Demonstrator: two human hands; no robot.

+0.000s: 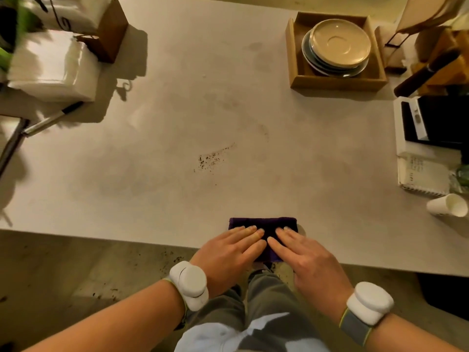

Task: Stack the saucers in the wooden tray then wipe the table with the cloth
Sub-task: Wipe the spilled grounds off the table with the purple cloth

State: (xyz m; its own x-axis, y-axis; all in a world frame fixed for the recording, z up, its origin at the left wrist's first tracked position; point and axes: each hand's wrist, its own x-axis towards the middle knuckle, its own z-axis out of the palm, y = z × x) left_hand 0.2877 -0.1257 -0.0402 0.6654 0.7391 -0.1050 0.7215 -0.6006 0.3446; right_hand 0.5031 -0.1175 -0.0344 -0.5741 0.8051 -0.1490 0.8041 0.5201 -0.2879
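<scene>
Purple cloth (264, 223), folded into a flat rectangle, is lying at the near edge of the pale surface (152, 194). The left hand (228, 252) and right hand (304, 257) are both resting on it palm down, fingers extended and spread flat, gripping nothing; their fingertips are almost meeting over its middle. Beige and grey-blue saucers (337, 47) are sitting stacked inside the wooden tray (337, 82) at the far right, well apart from the hands. Dark crumbs (213, 158) are lying scattered between cloth and tray.
</scene>
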